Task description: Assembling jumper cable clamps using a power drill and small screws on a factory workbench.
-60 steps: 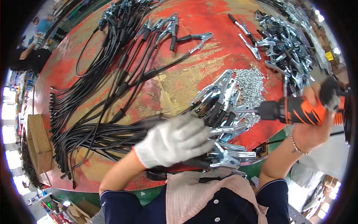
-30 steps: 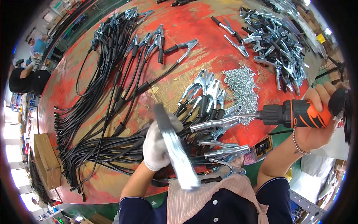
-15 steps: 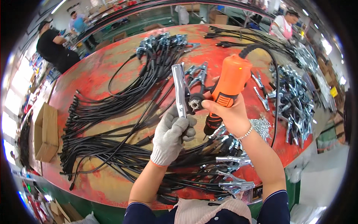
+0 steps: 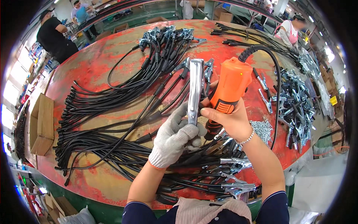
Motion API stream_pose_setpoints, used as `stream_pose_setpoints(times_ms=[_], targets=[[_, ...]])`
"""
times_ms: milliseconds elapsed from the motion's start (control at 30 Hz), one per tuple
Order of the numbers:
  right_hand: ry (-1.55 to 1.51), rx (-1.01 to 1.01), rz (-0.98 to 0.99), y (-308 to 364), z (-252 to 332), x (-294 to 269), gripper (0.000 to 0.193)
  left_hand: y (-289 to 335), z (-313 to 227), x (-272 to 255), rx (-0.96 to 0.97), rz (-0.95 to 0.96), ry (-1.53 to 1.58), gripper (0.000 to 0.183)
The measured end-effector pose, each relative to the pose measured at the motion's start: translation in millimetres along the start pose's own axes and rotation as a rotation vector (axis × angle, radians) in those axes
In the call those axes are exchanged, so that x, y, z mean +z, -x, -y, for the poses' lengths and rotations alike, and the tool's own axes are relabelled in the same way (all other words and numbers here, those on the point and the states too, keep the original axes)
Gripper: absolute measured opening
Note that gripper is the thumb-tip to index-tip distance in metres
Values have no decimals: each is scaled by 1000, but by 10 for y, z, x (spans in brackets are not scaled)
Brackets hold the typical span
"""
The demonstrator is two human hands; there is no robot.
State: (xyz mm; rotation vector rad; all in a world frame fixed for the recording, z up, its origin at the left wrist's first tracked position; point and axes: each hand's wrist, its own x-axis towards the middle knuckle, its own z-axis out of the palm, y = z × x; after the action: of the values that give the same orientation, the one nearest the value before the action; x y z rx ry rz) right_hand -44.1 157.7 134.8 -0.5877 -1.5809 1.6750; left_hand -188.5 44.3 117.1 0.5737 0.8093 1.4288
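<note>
Nearest, lower centre of frame: a pale pink cloth (image 4: 210, 209) is hanging over dark clothing. Above it, the gloved left hand (image 4: 175, 136) is keeping its fingers curled closed around the lower end of a silver clamp (image 4: 195, 89). The clamp is standing nearly upright at mid-frame, long, shiny and ridged lengthwise. Just right, the bare right hand (image 4: 234, 121) is wrapping closed around an orange-and-black power driver (image 4: 233, 84), nose pointing down; any lettering is staying too small to read.

Underneath, a round tabletop (image 4: 104, 56) is showing worn red over tan. Black cables (image 4: 123, 95) are fanning across its left half; small metal fasteners (image 4: 263, 130) and a clamp heap (image 4: 298, 100) are lying right. A cardboard box (image 4: 43, 125) is sitting at the left edge.

Farther off, a person in black (image 4: 56, 35) is standing upper left; another in a pink apron (image 4: 292, 31) is working upper right.
</note>
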Motion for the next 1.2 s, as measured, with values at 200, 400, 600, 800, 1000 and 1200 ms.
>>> stream_pose_setpoints(times_ms=[200,400,600,800,1000,1200], targets=[[144,-164,25,43,62,-27,49,-12,50,103,49,75,114,58],[-25,-802,-274,307,502,-85,57,-121,132,228,160,6,36,54],[-186,-931,-262,673,811,-93,57,-207,198,246,43,-50,-37,50],[-133,-907,-287,705,775,14,58,-207,173,304,55,-46,-7,52],[-110,-874,-300,701,730,99,59,-222,206,291,66,-66,-1,51],[-82,-844,-307,714,718,160,61,-243,268,353,95,-169,-78,47]])
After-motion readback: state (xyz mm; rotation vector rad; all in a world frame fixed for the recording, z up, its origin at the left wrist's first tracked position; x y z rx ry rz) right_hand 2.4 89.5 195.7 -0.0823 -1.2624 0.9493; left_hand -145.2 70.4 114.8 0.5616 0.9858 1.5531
